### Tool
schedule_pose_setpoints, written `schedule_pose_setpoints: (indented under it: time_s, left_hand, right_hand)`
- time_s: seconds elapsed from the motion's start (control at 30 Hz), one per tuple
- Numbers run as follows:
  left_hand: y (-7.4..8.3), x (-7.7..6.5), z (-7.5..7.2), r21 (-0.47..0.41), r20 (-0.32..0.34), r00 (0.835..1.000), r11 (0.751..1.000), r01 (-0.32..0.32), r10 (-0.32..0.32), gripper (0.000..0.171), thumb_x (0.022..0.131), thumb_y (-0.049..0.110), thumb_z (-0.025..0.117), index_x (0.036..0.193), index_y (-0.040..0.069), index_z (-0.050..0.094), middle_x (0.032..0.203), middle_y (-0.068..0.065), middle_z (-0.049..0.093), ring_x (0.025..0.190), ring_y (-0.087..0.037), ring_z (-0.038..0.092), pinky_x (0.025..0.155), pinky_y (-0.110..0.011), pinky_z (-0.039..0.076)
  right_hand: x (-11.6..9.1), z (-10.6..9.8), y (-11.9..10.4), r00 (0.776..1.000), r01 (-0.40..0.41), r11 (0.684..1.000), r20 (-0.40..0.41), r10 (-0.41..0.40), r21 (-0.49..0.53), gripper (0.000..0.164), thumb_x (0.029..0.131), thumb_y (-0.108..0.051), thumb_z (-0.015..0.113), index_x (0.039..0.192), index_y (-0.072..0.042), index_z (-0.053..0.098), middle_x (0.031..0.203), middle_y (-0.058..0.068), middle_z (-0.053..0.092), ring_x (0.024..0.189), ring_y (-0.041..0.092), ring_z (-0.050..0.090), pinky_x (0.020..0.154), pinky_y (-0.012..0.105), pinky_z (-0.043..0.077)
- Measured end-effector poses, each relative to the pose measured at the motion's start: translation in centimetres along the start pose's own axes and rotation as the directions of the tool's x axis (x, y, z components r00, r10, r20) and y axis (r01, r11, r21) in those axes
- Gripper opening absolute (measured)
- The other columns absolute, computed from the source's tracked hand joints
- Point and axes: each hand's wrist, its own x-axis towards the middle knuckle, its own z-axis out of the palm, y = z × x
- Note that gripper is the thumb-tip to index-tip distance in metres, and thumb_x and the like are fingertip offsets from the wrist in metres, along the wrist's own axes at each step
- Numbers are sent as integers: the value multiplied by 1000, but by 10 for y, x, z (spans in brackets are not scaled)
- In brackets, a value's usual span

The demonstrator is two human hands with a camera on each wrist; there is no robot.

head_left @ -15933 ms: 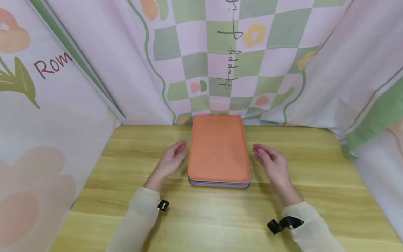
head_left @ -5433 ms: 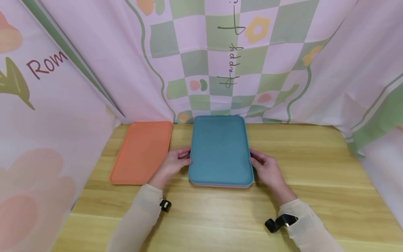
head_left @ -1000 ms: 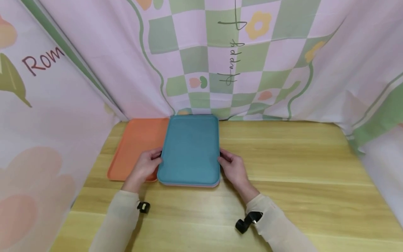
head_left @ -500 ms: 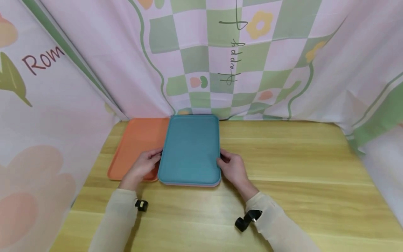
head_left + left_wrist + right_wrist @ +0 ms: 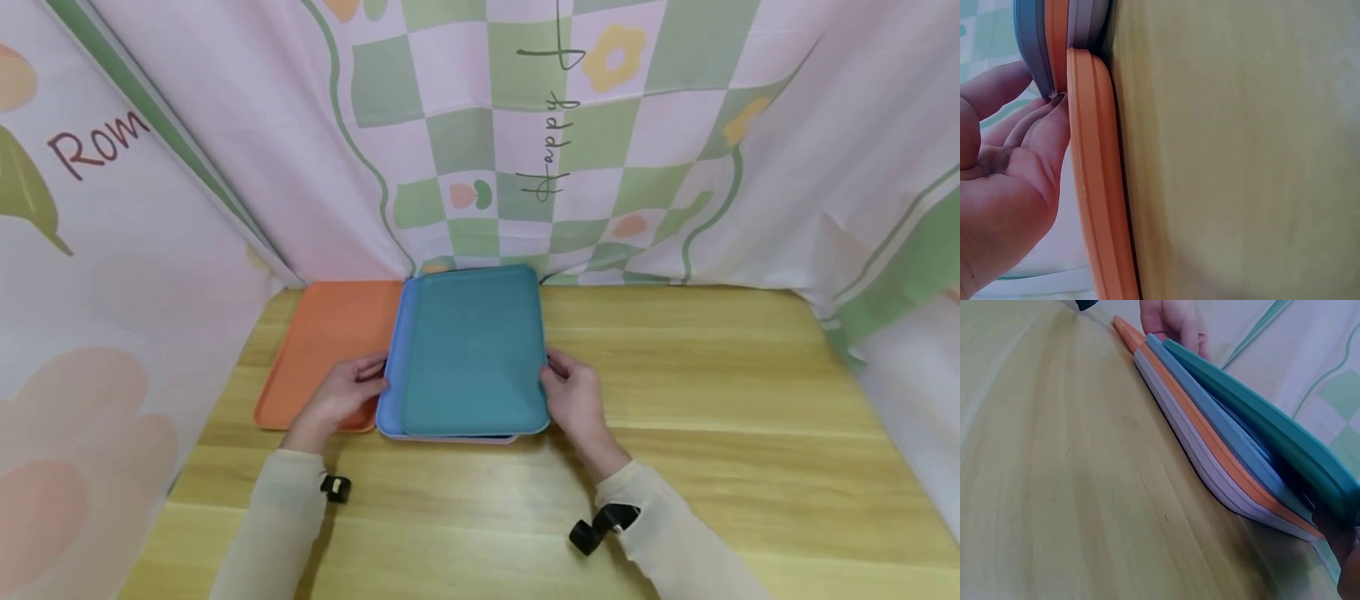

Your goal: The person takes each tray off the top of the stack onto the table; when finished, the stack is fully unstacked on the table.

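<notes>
My right hand [image 5: 579,404] pinches the right edge of a teal tray [image 5: 476,354], thumb on top. That tray is raised and tilted, with a gap under its right side in the right wrist view. Beneath it lies a blue tray [image 5: 396,367], its left strip uncovered. My left hand [image 5: 341,396] grips the stack's left edge, thumb against the blue tray and fingers below. Under the blue one, the right wrist view shows an orange tray [image 5: 1197,419] and a lilac tray [image 5: 1222,484]. The right fingertips are mostly hidden.
Another orange tray [image 5: 330,350] lies flat at the left, beside the stack and partly behind my left hand. A printed curtain [image 5: 465,142] hangs along the back edge of the wooden table [image 5: 712,375]. Wrist cameras [image 5: 600,529] sit on both sleeves.
Earlier, an orange tray topped the central stack, then lay at the left. The stack has since shifted left. In the last half second my right hand raised the teal tray and moved it right.
</notes>
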Motion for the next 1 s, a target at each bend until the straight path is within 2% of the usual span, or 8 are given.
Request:
schedule_pose_setpoints:
  time_s: [0.13,0.27,0.47,0.67,0.73,0.8,0.93,1.0]
  left_hand:
    - [1,0,-1,4,1,1000,1000,19,-19,62,107,6,64,164,-2,41,166,-26,45,156,-39,43,126,-51,41]
    - [1,0,-1,-1,-1,1000,1000,29,-29,61,107,6,63,164,-1,42,166,-25,45,156,-38,44,126,-51,41]
    - [1,1,-2,-8,-9,999,999,45,-45,60,108,8,63,164,0,43,166,-24,46,156,-37,45,126,-51,41]
    - [2,2,-2,-2,-10,999,999,45,-45,60,107,7,64,163,-1,43,166,-25,46,156,-37,45,125,-50,43]
    - [2,2,-2,-4,-11,999,999,45,-45,60,107,7,63,163,-1,43,166,-25,46,156,-37,44,125,-50,43]
    - [2,2,-2,-9,-13,999,999,50,-50,60,107,7,63,163,0,43,166,-24,46,156,-36,45,125,-50,42]
    - [2,3,-2,-5,-20,999,999,47,-47,59,107,7,63,163,-1,43,165,-24,47,155,-36,45,125,-50,43]
    - [2,2,-1,-4,-19,999,999,40,-40,60,107,6,63,163,-1,44,165,-25,47,155,-37,45,125,-50,43]
  right_hand:
    - [0,-7,1,996,-60,992,-54,66,114,39,108,-4,59,146,5,64,138,31,70,126,32,68,83,6,53]
    - [-1,-14,2,988,-110,973,-82,129,203,39,109,-6,59,147,2,64,140,30,69,118,20,69,80,6,55]
    - [-3,-22,5,982,-137,958,-95,166,252,40,110,-8,59,149,0,63,141,29,68,99,-6,67,83,8,57]
    - [-4,-32,9,975,-150,948,-118,189,280,40,109,-7,60,149,-1,63,139,27,69,96,-9,66,83,8,57]
    - [-4,-35,10,972,-148,944,-132,194,295,40,109,-7,61,147,0,64,131,20,74,95,-8,67,82,9,57]
    - [-4,-39,12,969,-149,938,-141,201,312,39,108,-7,62,146,0,66,118,7,77,94,-7,67,82,10,58]
    - [-5,-45,15,965,-143,929,-158,208,342,39,106,-6,65,145,0,67,97,-16,75,92,-7,68,82,10,58]
    - [-5,-49,17,965,-138,926,-163,206,352,39,106,-5,65,145,1,66,92,-21,74,91,-8,68,82,10,57]
